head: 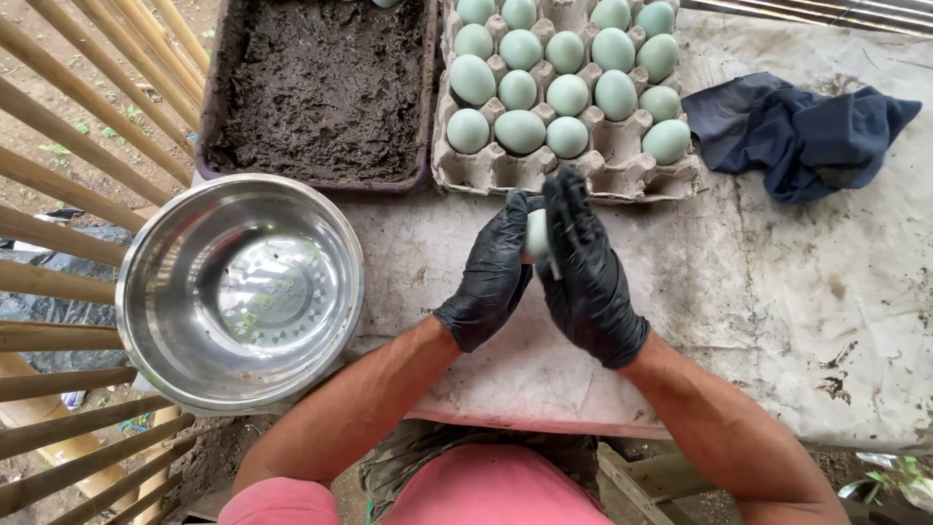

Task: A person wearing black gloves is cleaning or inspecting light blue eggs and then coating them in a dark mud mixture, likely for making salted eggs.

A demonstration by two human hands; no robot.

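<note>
Both my hands wear black gloves and meet over the table's middle. My left hand (pixel 489 277) and my right hand (pixel 587 277) press together around one pale green egg (pixel 536 233), which shows only as a sliver between the palms. Just beyond them stands a grey cardboard egg tray (pixel 622 170) filled with several pale green eggs (pixel 519 130). A shiny steel bowl (pixel 155 292), empty, sits at my left by the table's edge.
A dark purple tray of wet black mud (pixel 321 87) stands at the back left. A crumpled dark blue cloth (pixel 802 131) lies at the back right. The table (pixel 807 321) has a stained white cover. Bamboo rails (pixel 58 146) run along the left.
</note>
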